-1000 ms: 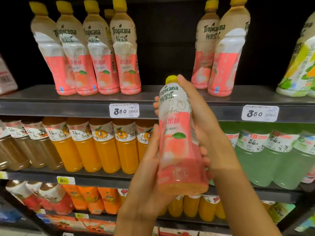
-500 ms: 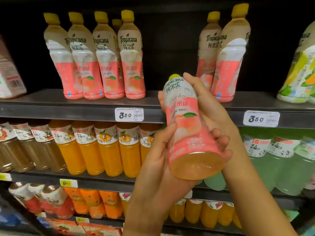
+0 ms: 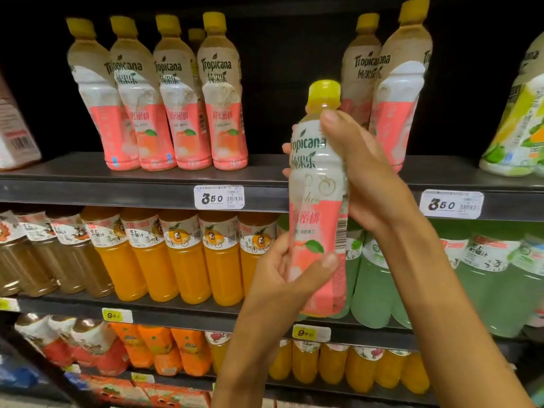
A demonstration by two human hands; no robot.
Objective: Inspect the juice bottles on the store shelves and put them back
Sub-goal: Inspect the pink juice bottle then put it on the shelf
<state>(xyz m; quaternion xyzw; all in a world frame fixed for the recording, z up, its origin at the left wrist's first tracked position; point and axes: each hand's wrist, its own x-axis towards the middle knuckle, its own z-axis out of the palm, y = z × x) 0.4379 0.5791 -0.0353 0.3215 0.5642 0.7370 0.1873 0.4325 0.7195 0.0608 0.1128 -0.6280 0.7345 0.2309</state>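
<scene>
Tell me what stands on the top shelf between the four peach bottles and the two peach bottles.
Nothing: in the head view that stretch of the top shelf is bare.

The bottle fronts are lit evenly from the aisle side, while the shelf (image 3: pixel 147 175) backs are left black. Bottles at the frame edges are bent by wide-angle distortion, and fine label print is softened.

Both forearms bare, no sleeves, left grip (image 3: pixel 282 278) and right grip (image 3: pixel 362 175) ungloved.

We note the peach juice bottle (image 3: pixel 318 201): clear plastic, glossy printed sleeve; behind it, the shelf (image 3: pixel 147 184): dark matt metal.
</scene>
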